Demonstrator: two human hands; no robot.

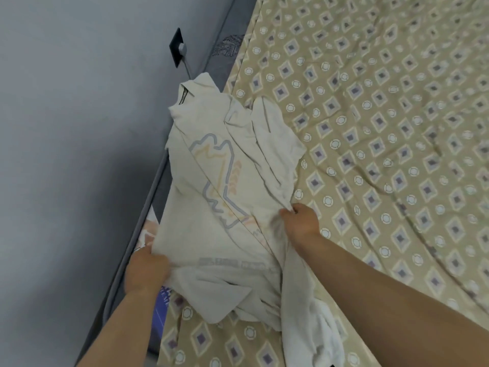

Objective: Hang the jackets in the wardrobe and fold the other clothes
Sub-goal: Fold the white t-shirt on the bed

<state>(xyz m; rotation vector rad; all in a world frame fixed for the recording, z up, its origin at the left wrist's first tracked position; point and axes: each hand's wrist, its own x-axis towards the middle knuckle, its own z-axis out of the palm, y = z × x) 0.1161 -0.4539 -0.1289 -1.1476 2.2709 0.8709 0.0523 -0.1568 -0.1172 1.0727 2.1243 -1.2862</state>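
Our shirt (211, 186) lies rumpled across the left edge of the bed (397, 128), toward nine o'clock. Our left hand (146, 271), at seven o'clock, grips its near edge, and our right hand (300, 223), at five, pinches a bunched fold. The two hands are apart. We judge the shirt light, limp and quick to crease, so we would take it by the hem corners or shoulders.

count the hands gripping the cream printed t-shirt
2: left hand grips the cream printed t-shirt low at frame left; right hand pinches it over the patterned bedsheet.
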